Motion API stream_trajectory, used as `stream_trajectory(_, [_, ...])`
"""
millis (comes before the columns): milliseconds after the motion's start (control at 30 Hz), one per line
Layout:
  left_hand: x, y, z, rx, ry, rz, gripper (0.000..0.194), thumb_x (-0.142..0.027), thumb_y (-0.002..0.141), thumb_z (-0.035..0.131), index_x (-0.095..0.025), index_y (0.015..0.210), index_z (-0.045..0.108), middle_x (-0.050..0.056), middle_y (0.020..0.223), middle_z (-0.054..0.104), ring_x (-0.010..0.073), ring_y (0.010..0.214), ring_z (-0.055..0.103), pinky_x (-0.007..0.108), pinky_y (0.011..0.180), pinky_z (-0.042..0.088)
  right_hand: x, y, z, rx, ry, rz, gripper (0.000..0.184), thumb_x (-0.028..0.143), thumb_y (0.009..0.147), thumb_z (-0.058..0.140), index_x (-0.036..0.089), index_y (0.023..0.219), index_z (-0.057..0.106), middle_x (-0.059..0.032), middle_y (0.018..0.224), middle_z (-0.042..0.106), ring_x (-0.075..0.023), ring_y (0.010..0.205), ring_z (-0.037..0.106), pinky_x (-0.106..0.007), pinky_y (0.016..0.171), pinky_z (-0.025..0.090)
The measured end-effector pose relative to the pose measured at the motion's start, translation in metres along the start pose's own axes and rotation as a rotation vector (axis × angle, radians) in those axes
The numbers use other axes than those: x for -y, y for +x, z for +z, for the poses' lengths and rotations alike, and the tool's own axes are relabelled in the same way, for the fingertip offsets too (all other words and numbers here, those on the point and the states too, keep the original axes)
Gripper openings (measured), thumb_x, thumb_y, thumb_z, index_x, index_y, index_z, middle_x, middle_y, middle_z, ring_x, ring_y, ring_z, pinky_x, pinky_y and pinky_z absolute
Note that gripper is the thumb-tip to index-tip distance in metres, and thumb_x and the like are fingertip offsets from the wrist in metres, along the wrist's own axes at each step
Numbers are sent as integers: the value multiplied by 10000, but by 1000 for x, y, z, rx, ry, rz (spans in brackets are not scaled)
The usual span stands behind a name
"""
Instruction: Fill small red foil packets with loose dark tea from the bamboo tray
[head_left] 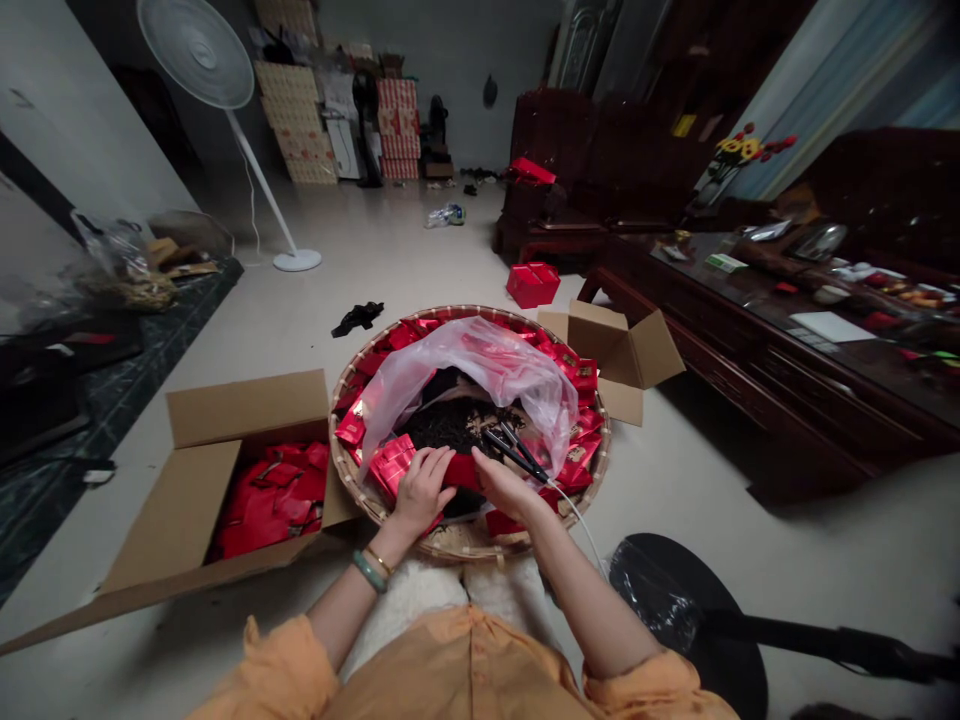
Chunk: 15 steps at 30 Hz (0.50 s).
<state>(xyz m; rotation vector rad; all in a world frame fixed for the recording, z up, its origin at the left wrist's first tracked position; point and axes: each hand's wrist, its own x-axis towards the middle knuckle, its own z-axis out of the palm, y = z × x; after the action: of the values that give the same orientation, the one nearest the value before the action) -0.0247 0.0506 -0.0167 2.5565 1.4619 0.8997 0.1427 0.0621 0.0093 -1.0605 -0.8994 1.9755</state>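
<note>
While left fingers (433,462) and right fingers (485,470) hold one red, flat-sided packet (461,473) between them, light, even pressure should suit; loose black shredded leaves (442,425) lie just beyond.

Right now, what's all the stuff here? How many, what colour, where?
Basket: one, tan, middle
Plastic bag: one, pale, inside basket
Flakes: one pile, black, in bag
Packets: many, red, in basket
Corded tool: one, black, over basket
Open boxes: two, brown, beside basket
Tall fan: one, white, back left
Stacked boxes: many, cream and red, back
Flowers: several, yellow and red, right
Table: one, dark, right
Held packet: one, red, centre
Left hand, right hand: one each, bare, on packet
</note>
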Motion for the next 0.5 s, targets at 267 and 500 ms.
stream_trajectory(267, [4,-1,4,28,-27,-55,615,-60,672,624,-195,1250,466,89,1152,600,267,1067,501,435,911,456,-1,1,1,18,185,69,381,510,760,601,164,918,628,-56,858,688,-189,882,624,-357,821,468])
stream_trajectory(500, [10,-3,4,30,-61,-75,537,-174,684,679,-174,1194,508,97,1102,619,271,1005,526,424,868,462,13,-15,0,47,-184,-28,455,553,791,540,182,1032,645,-68,980,665,-202,906,611,-333,709,521])
